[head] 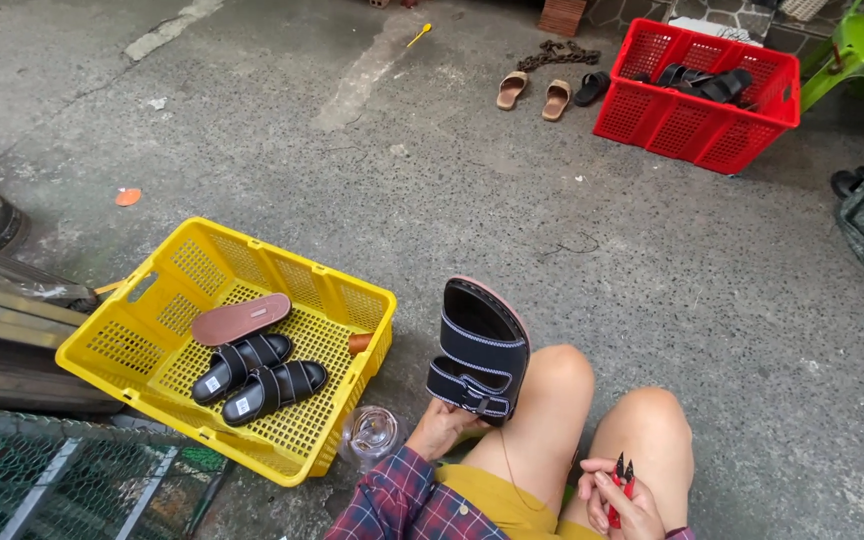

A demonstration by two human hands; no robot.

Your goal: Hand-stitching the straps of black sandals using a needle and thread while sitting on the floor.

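Note:
My left hand (439,428) grips the heel end of a black two-strap sandal (478,352), held upright above my left knee with its sole edge facing away. My right hand (620,498) holds small red-handled snips (620,480) with dark tips pointing up, resting beside my right knee. A yellow plastic crate (344,300) sits on the concrete to my left. Inside it lie two black sandals (257,377) side by side and one sandal turned over, showing its reddish-brown sole (240,318).
A clear glass (371,433) stands by the yellow crate's near corner. A red crate (692,125) with black sandals sits far right, tan slippers (534,95) and a chain beside it. Green chair top right, dark bag at right edge, wire mesh and planks at left.

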